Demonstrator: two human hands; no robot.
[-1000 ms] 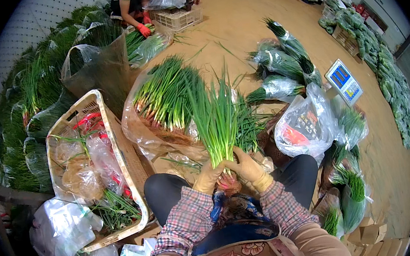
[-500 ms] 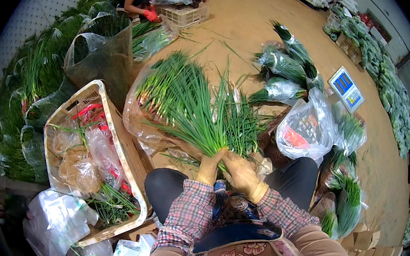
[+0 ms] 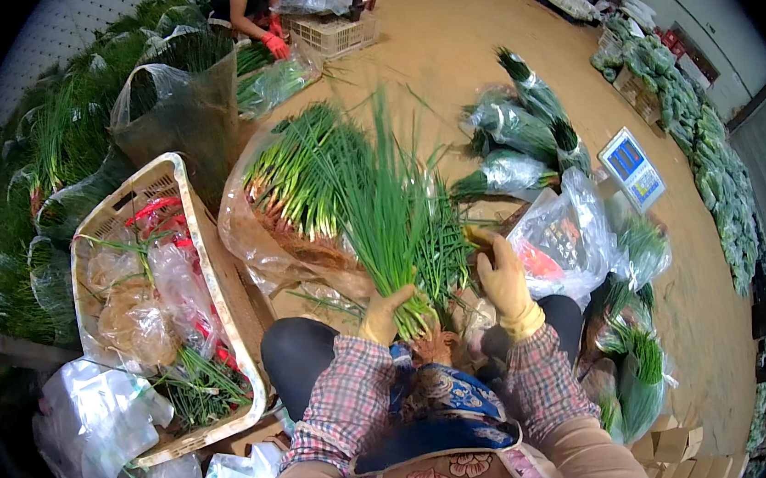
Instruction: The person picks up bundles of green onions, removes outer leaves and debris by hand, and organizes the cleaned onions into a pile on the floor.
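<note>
One tan floor (image 3: 445, 26) (bagged greens (image 3: 694, 140) by pale wall (image 3: 719, 15))

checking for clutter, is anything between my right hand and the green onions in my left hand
Nothing visible blocks the right hand from the green onions in the left hand; darker greens show in between, seemingly lower down.

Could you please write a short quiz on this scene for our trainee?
1. Which hand is holding the bunch of green onions?
A) Left hand only
B) Right hand only
C) Both hands

2. True or false: the slatted crate stands to the left of that bunch in the picture.

3. Fill in the blank: the co-worker at the top of the view wears gloves coloured ____.

Key: 1. A; 2. True; 3. red.
</note>
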